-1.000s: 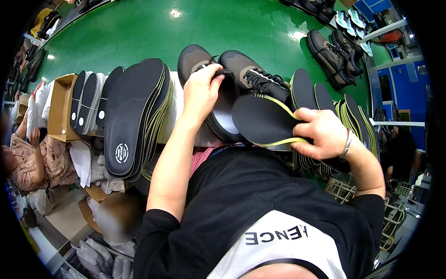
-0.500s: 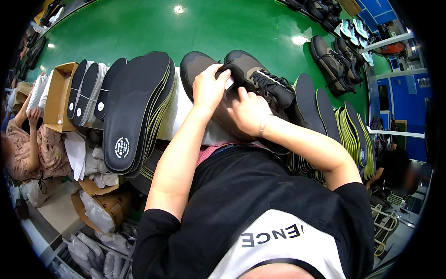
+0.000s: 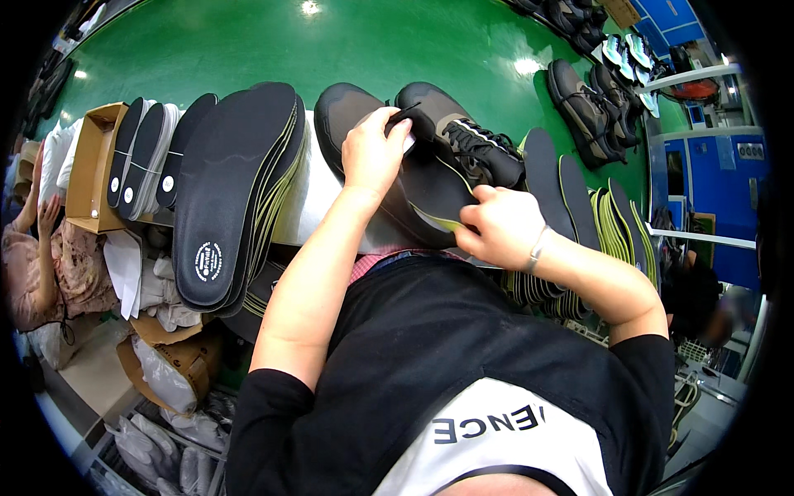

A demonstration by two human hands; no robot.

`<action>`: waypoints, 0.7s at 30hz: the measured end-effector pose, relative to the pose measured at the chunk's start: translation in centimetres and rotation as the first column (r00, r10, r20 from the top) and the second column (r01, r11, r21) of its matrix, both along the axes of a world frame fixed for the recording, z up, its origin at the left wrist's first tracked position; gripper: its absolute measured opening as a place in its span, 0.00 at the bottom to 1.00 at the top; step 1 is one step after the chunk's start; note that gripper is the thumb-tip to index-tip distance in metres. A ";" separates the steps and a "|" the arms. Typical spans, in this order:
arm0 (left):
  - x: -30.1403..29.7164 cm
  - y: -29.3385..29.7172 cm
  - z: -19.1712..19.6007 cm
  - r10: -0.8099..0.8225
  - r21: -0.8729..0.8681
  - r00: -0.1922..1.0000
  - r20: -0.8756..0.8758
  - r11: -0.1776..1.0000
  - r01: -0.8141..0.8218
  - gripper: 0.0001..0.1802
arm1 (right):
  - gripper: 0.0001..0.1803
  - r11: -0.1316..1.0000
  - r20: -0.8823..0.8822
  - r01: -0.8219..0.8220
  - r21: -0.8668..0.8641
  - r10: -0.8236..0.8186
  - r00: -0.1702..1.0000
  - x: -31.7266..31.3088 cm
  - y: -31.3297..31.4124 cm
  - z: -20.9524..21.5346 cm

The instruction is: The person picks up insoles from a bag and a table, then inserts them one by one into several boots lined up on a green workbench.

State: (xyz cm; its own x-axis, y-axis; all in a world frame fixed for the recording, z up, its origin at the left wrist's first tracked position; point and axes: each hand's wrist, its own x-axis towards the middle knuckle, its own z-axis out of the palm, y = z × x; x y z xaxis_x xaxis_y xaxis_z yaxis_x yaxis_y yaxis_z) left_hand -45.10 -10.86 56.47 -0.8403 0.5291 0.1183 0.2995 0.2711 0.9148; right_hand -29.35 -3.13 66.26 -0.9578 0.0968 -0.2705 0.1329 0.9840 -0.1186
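A brown-and-black shoe (image 3: 341, 122) lies before me, toe pointing away. My left hand (image 3: 374, 159) is closed on its black tongue (image 3: 418, 124), pulling it up, and a white label shows beside the fingertips. A black insole (image 3: 442, 192) with a green edge lies partly inside the shoe's opening. The fingers of my right hand (image 3: 504, 227) pinch that insole near its heel end. Close by on the right rests the matching laced shoe (image 3: 451, 116), touched by neither hand.
Stacked black insoles (image 3: 236, 182) stand at the left, and more green-edged insoles (image 3: 608, 227) at the right. A cardboard box (image 3: 95, 169) and banded insole bundles (image 3: 145, 161) sit farther left. Another pair of shoes (image 3: 579, 107) is on the green surface (image 3: 397, 45). A person (image 3: 58, 264) works at far left.
My right hand has moved right and toward me, from over the shoe's opening to the insole's heel end. More of the insole now shows. My left hand stays on the tongue.
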 end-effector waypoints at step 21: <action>1.1 -0.3 0.2 0.004 0.080 0.999 0.042 0.997 -0.007 0.13 | 0.13 0.999 0.378 0.035 -0.011 -0.028 0.926 -6.4 -0.7 -6.5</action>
